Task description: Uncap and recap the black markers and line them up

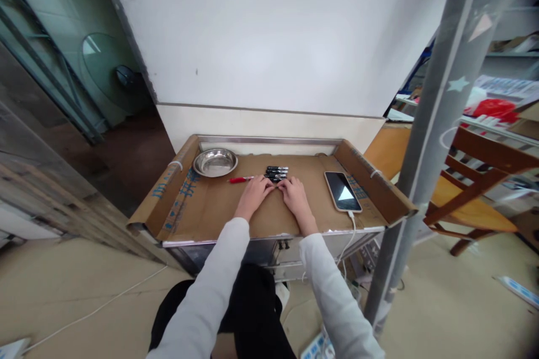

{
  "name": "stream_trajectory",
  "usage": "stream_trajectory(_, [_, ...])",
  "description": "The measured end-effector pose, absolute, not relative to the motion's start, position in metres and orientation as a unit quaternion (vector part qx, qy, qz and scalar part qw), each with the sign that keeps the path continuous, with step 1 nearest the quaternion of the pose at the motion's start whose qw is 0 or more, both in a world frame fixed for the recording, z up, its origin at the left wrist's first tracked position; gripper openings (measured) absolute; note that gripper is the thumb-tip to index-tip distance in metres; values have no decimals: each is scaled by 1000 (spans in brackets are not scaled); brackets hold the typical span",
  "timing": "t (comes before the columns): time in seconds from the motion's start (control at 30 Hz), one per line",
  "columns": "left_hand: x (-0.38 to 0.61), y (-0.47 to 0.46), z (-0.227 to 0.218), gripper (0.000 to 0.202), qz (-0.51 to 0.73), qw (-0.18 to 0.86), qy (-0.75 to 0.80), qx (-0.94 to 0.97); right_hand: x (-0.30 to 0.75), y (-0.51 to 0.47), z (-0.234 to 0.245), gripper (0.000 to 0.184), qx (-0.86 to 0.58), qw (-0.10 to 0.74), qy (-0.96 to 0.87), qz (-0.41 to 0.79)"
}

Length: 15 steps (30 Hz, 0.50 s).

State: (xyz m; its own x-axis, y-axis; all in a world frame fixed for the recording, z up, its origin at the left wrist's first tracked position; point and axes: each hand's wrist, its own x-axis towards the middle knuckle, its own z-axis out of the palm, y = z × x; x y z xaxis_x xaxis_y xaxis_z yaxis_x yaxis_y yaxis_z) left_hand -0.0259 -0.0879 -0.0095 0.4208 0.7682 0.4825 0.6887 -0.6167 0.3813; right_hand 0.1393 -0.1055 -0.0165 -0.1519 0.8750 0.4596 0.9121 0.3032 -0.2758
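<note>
My left hand [254, 195] and my right hand [293, 196] rest low over the cardboard, fingertips close to each other and curled in. Between them shows a small dark bit, too small to name; the fingers partly hide it. Just beyond the fingertips lie several black pens [277, 170] side by side in a short stack of rows. A red pen [241, 179] lies left of them, near my left hand's knuckles.
Cardboard [202, 213] with raised side flaps covers the table. A round steel dish [215, 162] stands at the back left. A phone [343, 192] with a white charging cable [352, 230] lies at right. A grey post [425, 123] rises beside the table's right edge.
</note>
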Motion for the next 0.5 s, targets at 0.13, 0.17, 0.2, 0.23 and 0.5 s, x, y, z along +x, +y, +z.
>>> stream_trajectory(0.13, [-26,-90,-7,12,318,70,432,841,139,-102,-20,19,-555,301,-776,-13])
stream_trajectory(0.17, [-26,-91,-7,11,321,76,432,839,139,-100,-21,19,-547,313,-777,-3])
stream_trajectory(0.2, [-26,-91,-7,10,325,85,431,837,139,-99,-22,19,-539,328,-776,11])
stream_trajectory(0.23, [-26,-91,-6,9,330,98,428,835,139,-98,-22,19,-529,346,-774,27])
stream_trajectory(0.5, [-27,-93,-5,7,387,201,410,801,136,-104,-10,20,-473,436,-760,97])
